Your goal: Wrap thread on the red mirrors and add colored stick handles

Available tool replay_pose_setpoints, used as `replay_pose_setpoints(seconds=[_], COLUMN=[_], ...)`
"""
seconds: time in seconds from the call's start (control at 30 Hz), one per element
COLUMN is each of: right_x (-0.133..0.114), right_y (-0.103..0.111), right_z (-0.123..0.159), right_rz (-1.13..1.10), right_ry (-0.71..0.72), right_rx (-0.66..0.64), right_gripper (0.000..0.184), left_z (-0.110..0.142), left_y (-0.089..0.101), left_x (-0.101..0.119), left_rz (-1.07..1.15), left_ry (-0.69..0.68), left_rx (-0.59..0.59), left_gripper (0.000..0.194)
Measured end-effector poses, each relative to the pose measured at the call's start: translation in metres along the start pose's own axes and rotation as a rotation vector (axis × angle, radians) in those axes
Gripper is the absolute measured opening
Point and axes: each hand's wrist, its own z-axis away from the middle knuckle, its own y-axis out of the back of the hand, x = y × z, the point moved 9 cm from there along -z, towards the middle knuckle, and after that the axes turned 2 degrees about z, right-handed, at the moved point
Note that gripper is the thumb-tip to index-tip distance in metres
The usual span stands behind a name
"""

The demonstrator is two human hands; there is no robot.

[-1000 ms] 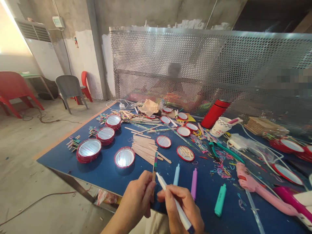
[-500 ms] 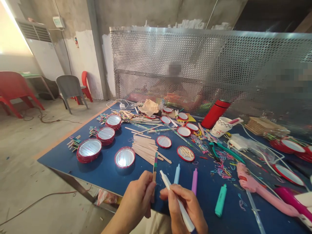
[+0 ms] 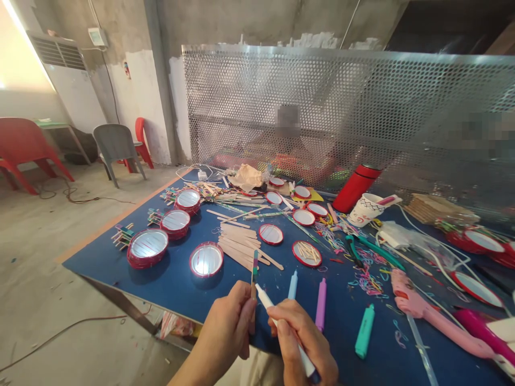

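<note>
In my left hand (image 3: 233, 316) a wooden craft stick (image 3: 254, 276) is pinched upright, its upper end coloured in purple and green bands. My right hand (image 3: 301, 338) grips a white marker (image 3: 277, 316) like a pen, the tip close beside the stick; whether they touch I cannot tell. Behind my right hand lie a light blue marker (image 3: 293, 285) and a purple marker (image 3: 321, 304). A teal marker (image 3: 364, 331) is further right. Plain craft sticks (image 3: 239, 244) are spread out beyond my left hand.
Stacks of red-rimmed discs (image 3: 147, 247) stand on the left of the blue table (image 3: 169, 289). A pink glue gun (image 3: 438, 319), green pliers (image 3: 378, 252), a paper cup (image 3: 364, 209) and a red flask (image 3: 356, 187) are on the right. A perforated metal panel (image 3: 322, 107) rises behind.
My right hand has moved slightly left, bringing the white marker's tip nearer to the craft stick. My left hand stays almost where it was.
</note>
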Motion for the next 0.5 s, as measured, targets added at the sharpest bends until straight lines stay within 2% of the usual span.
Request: replay_pose_setpoints(seconds=[0.17,0.5], right_x=[0.001,-0.0076], right_y=[0.0045,0.0005], right_z=[0.0015,-0.0039], right_rz=[0.072,0.06], right_ry=[0.007,0.088], right_rx=[-0.007,-0.03], right_gripper=[0.018,0.022], left_z=[-0.0008,0.0009], left_y=[0.001,-0.0009], left_x=[0.0048,0.0041], left_rz=[-0.019,-0.018], left_ry=[0.007,0.001], left_rx=[-0.016,-0.036], left_gripper=[0.024,0.024])
